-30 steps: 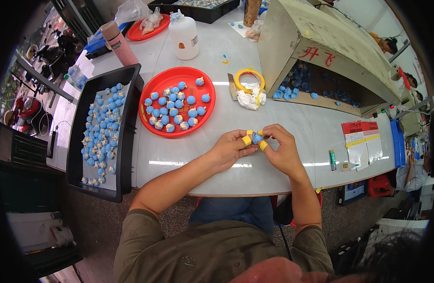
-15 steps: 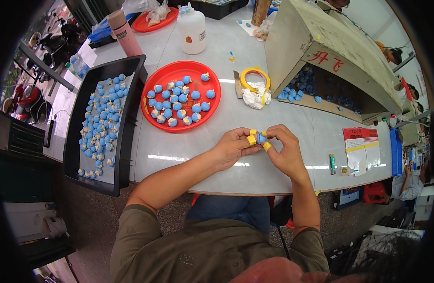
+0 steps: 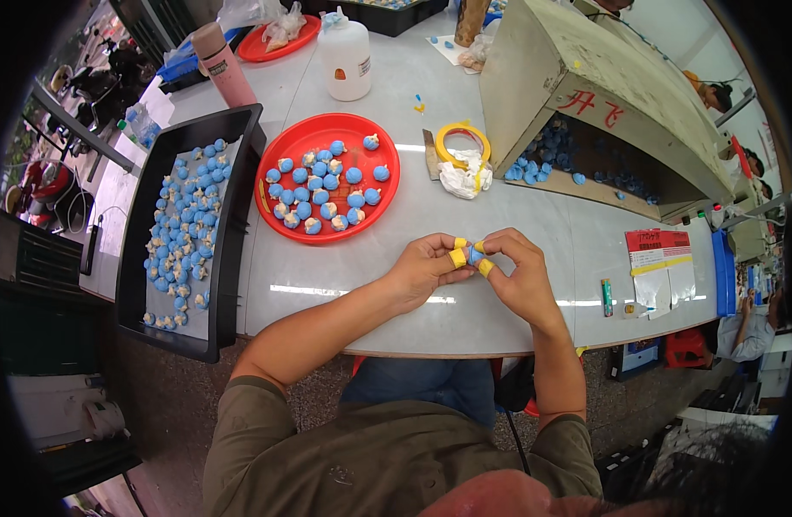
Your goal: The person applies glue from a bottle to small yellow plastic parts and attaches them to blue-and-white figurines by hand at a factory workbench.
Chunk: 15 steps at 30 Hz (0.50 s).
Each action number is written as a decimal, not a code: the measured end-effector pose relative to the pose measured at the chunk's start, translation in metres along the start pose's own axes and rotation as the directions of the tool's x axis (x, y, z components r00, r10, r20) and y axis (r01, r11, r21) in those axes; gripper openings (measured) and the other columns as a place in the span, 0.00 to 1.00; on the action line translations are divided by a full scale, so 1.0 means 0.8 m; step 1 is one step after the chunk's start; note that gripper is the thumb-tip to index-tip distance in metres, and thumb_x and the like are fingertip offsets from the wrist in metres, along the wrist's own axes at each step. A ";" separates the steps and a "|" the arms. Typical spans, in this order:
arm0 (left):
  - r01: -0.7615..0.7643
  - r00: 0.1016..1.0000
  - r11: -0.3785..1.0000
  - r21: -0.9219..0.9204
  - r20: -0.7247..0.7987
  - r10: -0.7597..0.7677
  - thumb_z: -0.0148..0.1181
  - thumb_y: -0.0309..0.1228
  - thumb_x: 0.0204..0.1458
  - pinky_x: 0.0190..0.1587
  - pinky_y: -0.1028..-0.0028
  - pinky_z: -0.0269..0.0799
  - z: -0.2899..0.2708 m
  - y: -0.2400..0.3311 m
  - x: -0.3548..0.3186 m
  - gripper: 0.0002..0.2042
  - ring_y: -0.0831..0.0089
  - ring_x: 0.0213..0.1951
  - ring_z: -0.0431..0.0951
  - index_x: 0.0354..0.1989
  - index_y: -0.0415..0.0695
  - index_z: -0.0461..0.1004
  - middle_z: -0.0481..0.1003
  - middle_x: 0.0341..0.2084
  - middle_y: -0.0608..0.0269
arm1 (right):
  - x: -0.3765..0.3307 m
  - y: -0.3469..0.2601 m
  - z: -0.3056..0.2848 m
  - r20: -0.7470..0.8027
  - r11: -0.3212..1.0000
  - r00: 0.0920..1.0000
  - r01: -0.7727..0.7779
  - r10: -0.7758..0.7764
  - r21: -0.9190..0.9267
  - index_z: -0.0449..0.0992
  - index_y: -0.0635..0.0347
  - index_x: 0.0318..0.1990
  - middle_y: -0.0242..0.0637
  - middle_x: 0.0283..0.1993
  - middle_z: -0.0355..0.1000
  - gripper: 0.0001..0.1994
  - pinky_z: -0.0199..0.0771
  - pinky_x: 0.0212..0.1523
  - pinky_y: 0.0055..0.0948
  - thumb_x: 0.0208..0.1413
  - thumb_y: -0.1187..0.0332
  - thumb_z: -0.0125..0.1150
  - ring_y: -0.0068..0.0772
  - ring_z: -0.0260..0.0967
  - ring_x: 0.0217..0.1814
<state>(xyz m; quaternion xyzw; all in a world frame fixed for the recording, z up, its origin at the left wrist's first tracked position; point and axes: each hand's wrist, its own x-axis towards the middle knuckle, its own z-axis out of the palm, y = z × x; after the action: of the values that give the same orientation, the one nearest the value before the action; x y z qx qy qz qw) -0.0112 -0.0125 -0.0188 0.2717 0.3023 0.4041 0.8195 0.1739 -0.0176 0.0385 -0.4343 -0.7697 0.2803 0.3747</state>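
Note:
Between the fingertips of both hands sits a small blue piece (image 3: 474,254), partly hidden by the fingers. My left hand (image 3: 424,269) pinches it from the left, with yellow tape wrapped round its finger and thumb tips. From the right, my right hand (image 3: 520,271) pinches the same piece, its thumb and finger also taped yellow. Both hands are held over the grey table (image 3: 396,323) near its front edge. Beyond my left forearm lies a round red tray (image 3: 267,205) bearing several blue balls with cream-coloured tips, such as one ball (image 3: 354,175).
A black tray (image 3: 232,250) of similar balls stands at the left. Behind are a pink flask (image 3: 226,73) and a white bottle (image 3: 344,65). Yellow tape rolls (image 3: 447,142) lie by a beige box (image 3: 521,86) holding blue pieces. A green tube (image 3: 607,298) and papers (image 3: 661,263) are rightward.
Both hands keep their pinch on the small blue piece, with only slight finger movement. The whole view has shifted very slightly.

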 end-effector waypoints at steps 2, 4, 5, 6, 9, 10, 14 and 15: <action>0.019 1.000 1.000 0.006 0.007 -0.019 0.58 0.30 0.58 0.49 0.74 0.76 0.001 0.004 -0.002 0.12 0.72 0.45 0.77 0.47 0.38 0.68 0.74 0.42 0.59 | 0.002 -0.001 -0.001 0.005 1.000 1.000 -0.012 0.012 0.016 0.75 0.66 0.37 0.41 0.38 0.73 0.12 0.71 0.40 0.30 0.42 0.82 0.61 0.39 0.72 0.39; 0.037 0.999 0.999 0.013 0.012 -0.037 0.57 0.30 0.59 0.48 0.75 0.76 -0.001 0.007 -0.004 0.12 0.72 0.44 0.77 0.47 0.38 0.68 0.74 0.41 0.59 | 0.005 -0.007 0.000 0.016 0.996 0.997 -0.080 0.080 0.038 0.75 0.67 0.37 0.41 0.37 0.72 0.11 0.70 0.37 0.28 0.43 0.78 0.63 0.33 0.70 0.36; 0.067 0.998 0.998 0.008 0.017 -0.068 0.57 0.32 0.58 0.47 0.73 0.76 -0.002 0.008 -0.004 0.12 0.71 0.44 0.77 0.46 0.39 0.69 0.74 0.41 0.58 | 0.005 -0.005 0.001 0.013 0.996 0.997 -0.080 0.079 0.038 0.75 0.67 0.37 0.41 0.37 0.72 0.11 0.70 0.37 0.28 0.43 0.78 0.63 0.33 0.70 0.36; 0.097 0.995 0.995 0.004 0.022 -0.097 0.57 0.35 0.58 0.47 0.72 0.77 -0.002 0.010 -0.004 0.13 0.70 0.44 0.78 0.46 0.40 0.69 0.75 0.40 0.57 | 0.006 -0.003 0.004 0.015 0.989 0.991 -0.135 0.134 0.068 0.74 0.67 0.37 0.38 0.34 0.72 0.11 0.68 0.35 0.25 0.45 0.76 0.63 0.28 0.67 0.33; 0.117 0.991 0.992 0.045 -0.075 -0.113 0.56 0.39 0.59 0.44 0.73 0.77 0.007 0.013 -0.005 0.14 0.71 0.41 0.79 0.45 0.41 0.70 0.75 0.39 0.57 | 0.006 0.007 0.009 0.108 0.929 0.946 -0.321 0.305 0.182 0.74 0.67 0.37 0.31 0.28 0.69 0.10 0.64 0.30 0.21 0.48 0.72 0.64 0.19 0.62 0.28; 0.118 0.991 0.992 0.049 -0.074 -0.114 0.56 0.39 0.59 0.44 0.73 0.77 0.006 0.014 -0.006 0.14 0.71 0.41 0.79 0.45 0.41 0.70 0.75 0.39 0.57 | 0.006 0.011 0.011 0.211 0.857 0.889 -0.450 0.406 0.250 0.74 0.67 0.36 0.28 0.25 0.67 0.11 0.62 0.27 0.19 0.49 0.70 0.65 0.15 0.59 0.26; 0.189 0.980 0.982 0.001 -0.064 -0.188 0.53 0.42 0.60 0.40 0.76 0.76 0.010 0.023 -0.009 0.16 0.73 0.37 0.79 0.45 0.41 0.69 0.76 0.36 0.58 | 0.000 0.029 0.025 0.138 0.837 0.880 -0.474 0.454 0.274 0.73 0.65 0.33 0.23 0.21 0.64 0.11 0.58 0.24 0.17 0.50 0.66 0.66 0.11 0.57 0.24; 0.217 0.975 0.976 0.013 -0.059 -0.216 0.52 0.42 0.61 0.37 0.78 0.75 0.010 0.026 -0.010 0.16 0.74 0.36 0.79 0.45 0.40 0.68 0.76 0.34 0.59 | 0.001 0.025 0.031 0.139 0.841 0.876 -0.483 0.462 0.246 0.73 0.65 0.31 0.24 0.22 0.65 0.12 0.57 0.23 0.17 0.51 0.65 0.66 0.11 0.57 0.24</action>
<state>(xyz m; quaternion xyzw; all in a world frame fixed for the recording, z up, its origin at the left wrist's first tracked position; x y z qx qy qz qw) -0.0195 -0.0102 0.0031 0.2335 0.3575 0.3172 0.8468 0.1627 -0.0105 0.0101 -0.5440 -0.6061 0.4833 0.3213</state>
